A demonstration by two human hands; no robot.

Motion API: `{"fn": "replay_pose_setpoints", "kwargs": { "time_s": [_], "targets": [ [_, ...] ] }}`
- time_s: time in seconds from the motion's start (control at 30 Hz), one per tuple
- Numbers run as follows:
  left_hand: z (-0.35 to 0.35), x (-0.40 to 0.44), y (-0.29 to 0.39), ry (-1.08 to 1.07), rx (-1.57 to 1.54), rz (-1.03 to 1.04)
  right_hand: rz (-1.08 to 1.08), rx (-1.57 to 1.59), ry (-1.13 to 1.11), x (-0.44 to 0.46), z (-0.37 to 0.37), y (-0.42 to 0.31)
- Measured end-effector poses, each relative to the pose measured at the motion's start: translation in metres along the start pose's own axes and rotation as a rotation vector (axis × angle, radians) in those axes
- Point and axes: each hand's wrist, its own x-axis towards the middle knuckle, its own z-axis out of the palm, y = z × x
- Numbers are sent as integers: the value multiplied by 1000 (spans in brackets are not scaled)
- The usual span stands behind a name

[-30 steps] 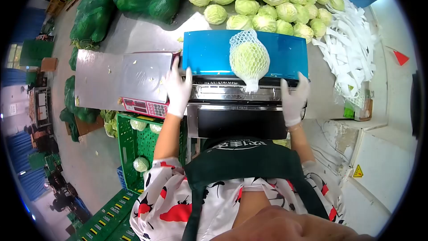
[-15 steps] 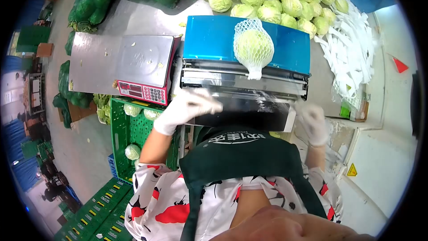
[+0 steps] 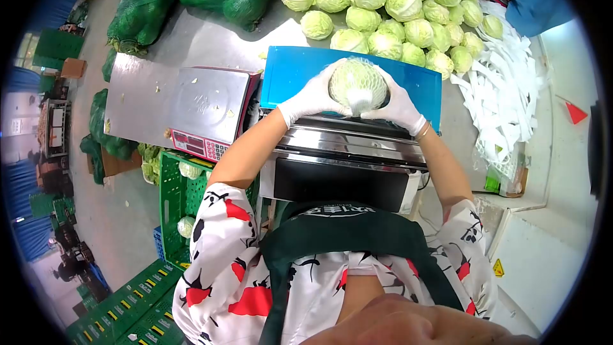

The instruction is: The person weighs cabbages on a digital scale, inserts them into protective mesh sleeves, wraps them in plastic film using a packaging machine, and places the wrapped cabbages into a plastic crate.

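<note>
A cabbage in a white foam net (image 3: 358, 83) is between my two gloved hands over the blue top of the wrapping machine (image 3: 290, 67). My left hand (image 3: 317, 94) curves round its left side, and my right hand (image 3: 397, 103) wraps its right side. The net's gathered end points toward me. Below my wrists are the machine's metal bars and its dark front plate (image 3: 332, 182). The undersides of both hands and the cabbage's base are hidden.
Loose cabbages (image 3: 402, 3) are piled behind the machine, with white foam nets (image 3: 501, 89) to their right. A scale (image 3: 207, 105) stands left. Green net sacks (image 3: 145, 6) lie at the back left. A green crate (image 3: 171, 211) holding wrapped cabbages is at the lower left.
Both hands have moved from the machine's front up to the netted cabbage and closed round its sides. The clear film seen stretched over the dark plate half a second ago no longer shows there.
</note>
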Motion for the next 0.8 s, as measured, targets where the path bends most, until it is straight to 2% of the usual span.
{"fn": "replay_pose_setpoints", "kwargs": {
  "time_s": [0.07, 0.17, 0.2, 0.23, 0.27, 0.3, 0.33, 0.37, 0.4, 0.5, 0.57, 0.63, 0.7, 0.73, 0.77, 0.8],
  "targets": [
    [3, -13, 3, 24, -45, -29, -2, 72, 59, -12, 12, -1],
    [24, -56, 20, 53, -659, -333, 375, 805, -25, -51, 27, -38],
    [23, -73, 46, 3, -452, -338, 322, 698, -29, -68, 28, -49],
    [33, -93, 43, -24, -436, -331, 430, 671, -26, -90, 28, -74],
    [38, -116, 66, -91, -462, -346, 532, 589, -232, -117, 23, -60],
    [48, -140, 71, -146, -421, -303, 660, 498, -336, -147, 28, -56],
    [57, -162, 65, -278, -350, -379, 569, 630, -273, -170, 38, -87],
    [63, -181, 62, -390, -268, -417, 580, 721, -227, -185, 55, -90],
    [75, -195, 55, -380, -421, -549, 589, 813, -181, -201, 72, -93],
    [86, -207, 23, -378, -739, -844, 806, 899, -252, -197, 92, -74],
    [96, -210, 5, -249, -946, -830, 859, 934, -346, -189, 113, -33],
    [92, -214, -10, -333, -897, -1016, 849, 1077, -407, -183, 133, -9],
    [98, -233, -15, -253, -893, -978, 858, 1287, -402, -188, 146, 6],
    [101, -243, -24, -189, -1050, -961, 839, 1234, -375, -197, 144, 4],
    [101, -255, -17, -151, -981, -884, 821, 1179, -349, -203, 140, -3],
    [98, -265, -9, -117, -906, -799, 755, 951, -301, -215, 130, -16]
  ]
}}
